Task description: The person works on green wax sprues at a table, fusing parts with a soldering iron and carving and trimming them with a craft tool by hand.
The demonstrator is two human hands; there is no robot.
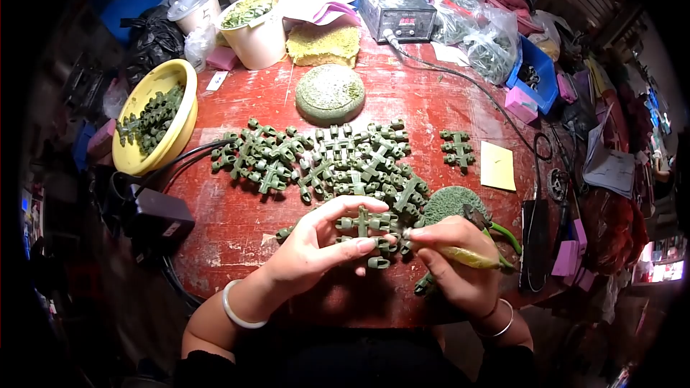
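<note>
My left hand (316, 248) holds a green moulded part (364, 223) with several small stubs on a central stem, between thumb and fingers. My right hand (463, 262) is closed around a yellowish-green handled tool (471, 256), its fingertips close to the right side of that part. The tool's tip is too small to make out. Beyond both hands lies a heap of similar green parts (352, 158). A green textured round pad (454, 206) rests just past my right hand.
A yellow bowl (188, 111) with green parts stands left. At the back are a white bucket (260, 39), a sponge (323, 44), a round speckled block (330, 93) and a control box (397, 13) with a cable. Right are a yellow note (497, 166) and a blue bin (539, 70).
</note>
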